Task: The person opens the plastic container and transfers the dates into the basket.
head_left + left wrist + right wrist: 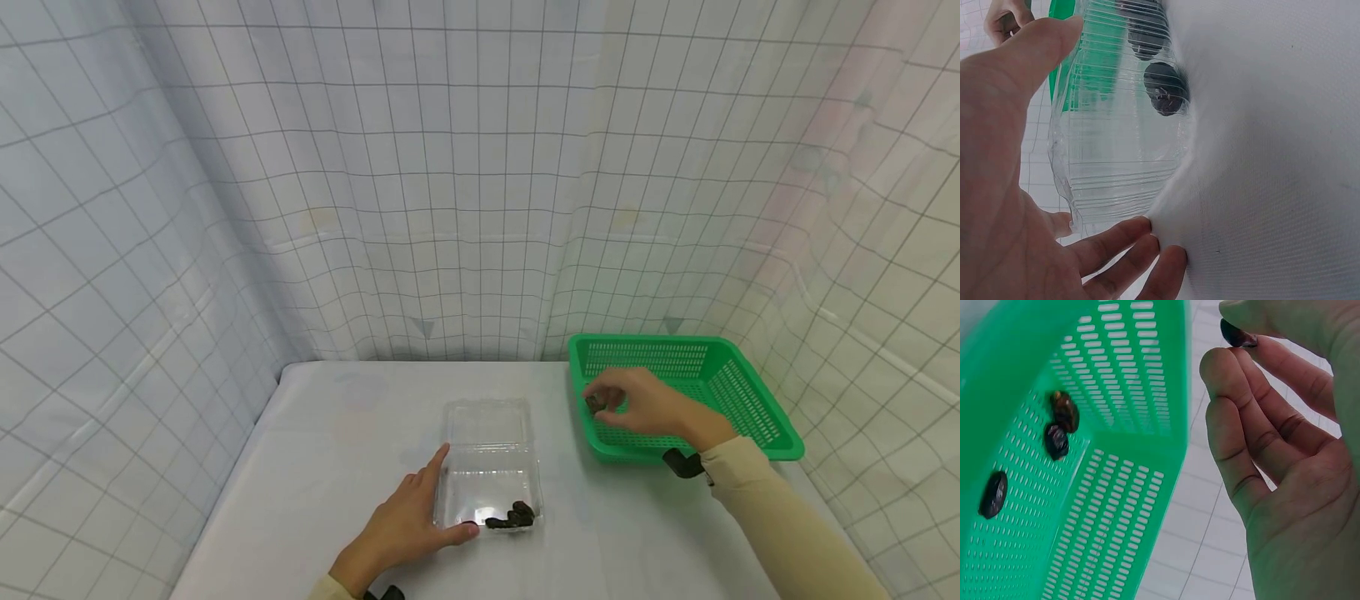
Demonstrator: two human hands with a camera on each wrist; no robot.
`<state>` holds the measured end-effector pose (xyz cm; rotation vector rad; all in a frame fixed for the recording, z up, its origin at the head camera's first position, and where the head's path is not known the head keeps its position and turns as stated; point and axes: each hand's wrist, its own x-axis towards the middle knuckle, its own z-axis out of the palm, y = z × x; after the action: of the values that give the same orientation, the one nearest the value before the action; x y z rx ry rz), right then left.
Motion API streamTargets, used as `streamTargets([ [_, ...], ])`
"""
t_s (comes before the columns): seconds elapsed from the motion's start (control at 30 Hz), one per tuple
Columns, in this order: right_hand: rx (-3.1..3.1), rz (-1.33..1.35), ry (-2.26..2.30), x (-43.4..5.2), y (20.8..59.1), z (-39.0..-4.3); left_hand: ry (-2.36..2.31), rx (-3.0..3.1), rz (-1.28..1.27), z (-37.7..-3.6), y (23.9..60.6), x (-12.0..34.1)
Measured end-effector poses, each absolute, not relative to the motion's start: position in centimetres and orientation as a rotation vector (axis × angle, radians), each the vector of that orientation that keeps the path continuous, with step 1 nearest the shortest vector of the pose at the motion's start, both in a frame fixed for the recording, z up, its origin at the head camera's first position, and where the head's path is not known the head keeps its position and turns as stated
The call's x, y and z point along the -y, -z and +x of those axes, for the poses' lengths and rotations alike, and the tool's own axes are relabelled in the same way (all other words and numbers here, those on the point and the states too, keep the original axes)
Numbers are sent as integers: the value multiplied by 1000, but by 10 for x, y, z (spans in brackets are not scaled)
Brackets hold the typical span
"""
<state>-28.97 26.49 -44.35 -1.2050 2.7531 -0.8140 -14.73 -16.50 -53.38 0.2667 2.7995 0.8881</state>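
Note:
My right hand [648, 404] pinches a dark, wrinkled date [1238, 334] between thumb and fingertips, over the near left side of the green basket [750, 379]. In the right wrist view, that hand is beside the basket wall, and several dates [1057, 440] lie on the basket's slotted floor. A clear plastic clamshell box [480, 487] lies with its lid folded back, away from me. Several dates [520, 514] sit along its near edge. My left hand [408, 512] spreads around the box's near left corner, thumb at the front rim and straight fingers along the left side.
A white cloth covers the table [315, 467]. White curtains with a dark grid [480, 192] hang behind it and on both sides. The basket stands at the table's right, close to the right curtain, with a strip of cloth between it and the box.

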Motion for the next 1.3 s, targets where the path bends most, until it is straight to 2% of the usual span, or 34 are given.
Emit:
streamTargets([
  [0.7, -2772, -1058, 623, -292, 444, -321, -881, -2805, 258, -148, 534, 165],
  [1.3, -2728, -942, 625, -299, 453, -327, -919, -2792, 252, -146, 535, 165],
])
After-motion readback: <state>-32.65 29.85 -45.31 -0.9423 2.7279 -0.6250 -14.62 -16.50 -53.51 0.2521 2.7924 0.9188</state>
